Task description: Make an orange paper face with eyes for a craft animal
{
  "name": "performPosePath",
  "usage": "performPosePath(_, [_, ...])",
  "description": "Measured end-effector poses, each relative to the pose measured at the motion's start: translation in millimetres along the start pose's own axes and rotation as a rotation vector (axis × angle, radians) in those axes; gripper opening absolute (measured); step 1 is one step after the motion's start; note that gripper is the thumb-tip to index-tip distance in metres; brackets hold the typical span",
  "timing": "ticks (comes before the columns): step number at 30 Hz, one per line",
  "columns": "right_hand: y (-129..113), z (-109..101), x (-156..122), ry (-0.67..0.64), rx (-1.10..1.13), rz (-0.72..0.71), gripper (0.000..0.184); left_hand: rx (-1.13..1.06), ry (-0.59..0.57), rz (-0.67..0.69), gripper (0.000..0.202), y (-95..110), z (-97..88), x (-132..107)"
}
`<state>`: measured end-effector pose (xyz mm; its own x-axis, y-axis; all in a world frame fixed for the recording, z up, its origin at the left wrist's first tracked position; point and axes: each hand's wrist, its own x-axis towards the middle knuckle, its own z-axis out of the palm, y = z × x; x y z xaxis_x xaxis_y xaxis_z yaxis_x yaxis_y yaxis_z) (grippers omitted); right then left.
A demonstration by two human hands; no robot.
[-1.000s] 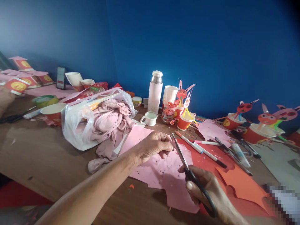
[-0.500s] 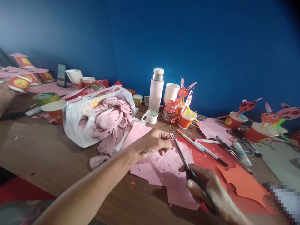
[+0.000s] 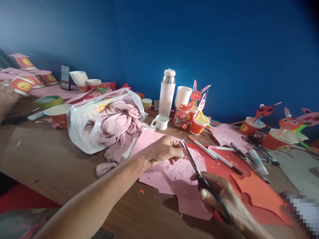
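Note:
My right hand (image 3: 224,199) is closed round the black handles of a pair of scissors (image 3: 196,169), whose blades point up and away toward my left hand. My left hand (image 3: 163,151) pinches a small pink piece at the blade tips; the piece is mostly hidden by the fingers. Under both hands lies a pink paper sheet (image 3: 174,181) dotted with small scraps, on the brown wooden table (image 3: 50,159).
Red paper (image 3: 219,166) and orange paper (image 3: 259,194) lie to the right with several pens (image 3: 219,157). A plastic bag of pink cloth (image 3: 112,124), a thermos (image 3: 166,93), stacked white cups (image 3: 182,96) and decorated paper cups (image 3: 276,137) stand behind. Another person's hand (image 3: 6,99) shows at far left.
The view has shifted slightly; both hands stay at the pink paper, and the scissors blades look a little more closed.

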<state>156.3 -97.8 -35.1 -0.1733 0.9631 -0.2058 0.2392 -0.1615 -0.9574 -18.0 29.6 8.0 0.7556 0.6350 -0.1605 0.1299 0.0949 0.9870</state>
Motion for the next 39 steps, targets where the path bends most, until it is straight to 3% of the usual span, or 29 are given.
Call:
performPosePath(6, [-2, 0, -1, 0.015, -0.021, -0.006, 0.038, 0.014, -0.001, -0.008, 0.009, 2, -0.5, -2])
performPosePath(15, [0, 0, 1, 0.018, -0.042, 0.039, 0.047, 0.004, -0.021, -0.003, 0.007, 1, -3.2, -2])
performPosePath(21, [6, 2, 1, 0.093, 0.043, -0.01, 0.056, -0.101, -0.02, -0.026, 0.013, -2, 1.6, 1])
performPosePath(31, [1, 6, 0, 0.14, 0.161, -0.044, 0.056, -0.308, 0.084, -0.015, 0.016, -7, 11.7, 6])
performPosePath(39, [6, 3, 1, 0.119, 0.116, -0.046, 0.056, -0.273, 0.101, 0.02, 0.016, -9, 13.5, 7])
